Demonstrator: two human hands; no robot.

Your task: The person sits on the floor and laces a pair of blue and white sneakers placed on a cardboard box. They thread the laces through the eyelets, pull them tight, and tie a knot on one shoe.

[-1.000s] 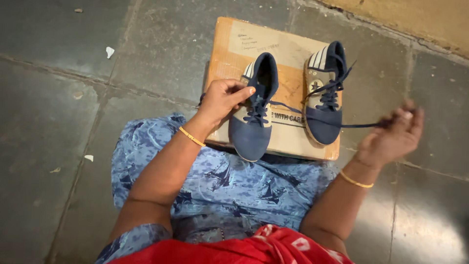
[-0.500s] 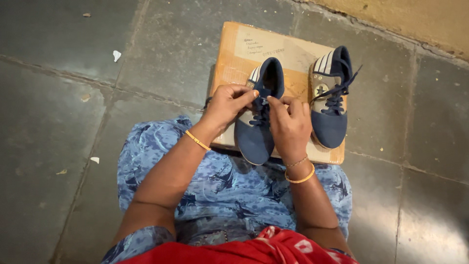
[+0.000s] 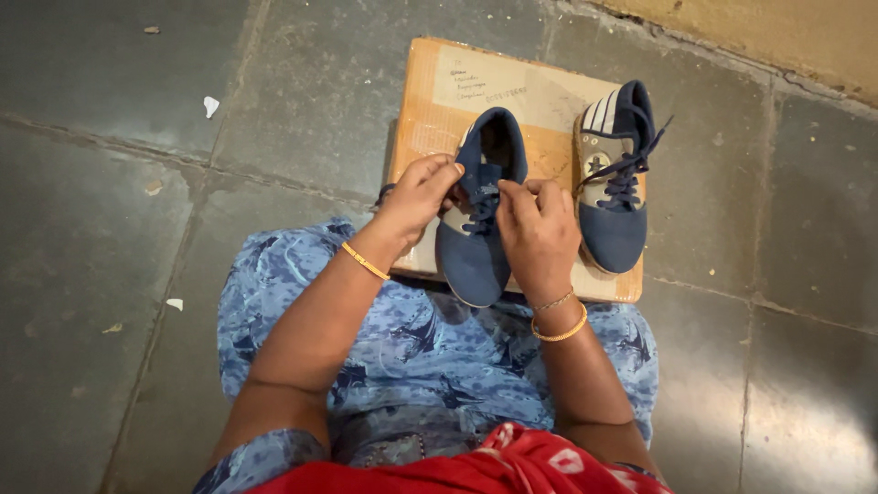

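A flat cardboard box lies on the stone floor and serves as a low stand, lifting the pair of shoes within easy reach of the seated person; the nearer blue shoe sits toe-toward-them so its laces face up. The left hand curls against the shoe's side, fingers bent and closed on the lace by the opening; the right hand rests over the tongue, thumb and forefinger pinching the lace, while the other shoe stands just beside, untouched.
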